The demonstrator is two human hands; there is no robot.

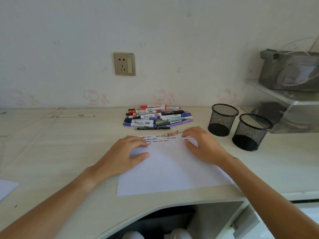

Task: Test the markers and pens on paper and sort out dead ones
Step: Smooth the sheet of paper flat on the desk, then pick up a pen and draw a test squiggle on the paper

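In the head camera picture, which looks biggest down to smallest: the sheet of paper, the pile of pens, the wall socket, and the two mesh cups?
1. Sheet of paper
2. Pile of pens
3. Two mesh cups: alike; the nearer one only seems bigger
4. Wall socket, though it is farthest away

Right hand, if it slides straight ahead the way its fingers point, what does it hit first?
Most likely the patterned pen lying at the paper's top edge, just beyond the right hand; the pen pile lies further back.

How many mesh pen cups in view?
2. Both stand on the desk right of the paper: one mesh cup nearer the wall, beside the pen pile; the other mesh cup closer to the camera and further right. Both look empty; none seems hidden.
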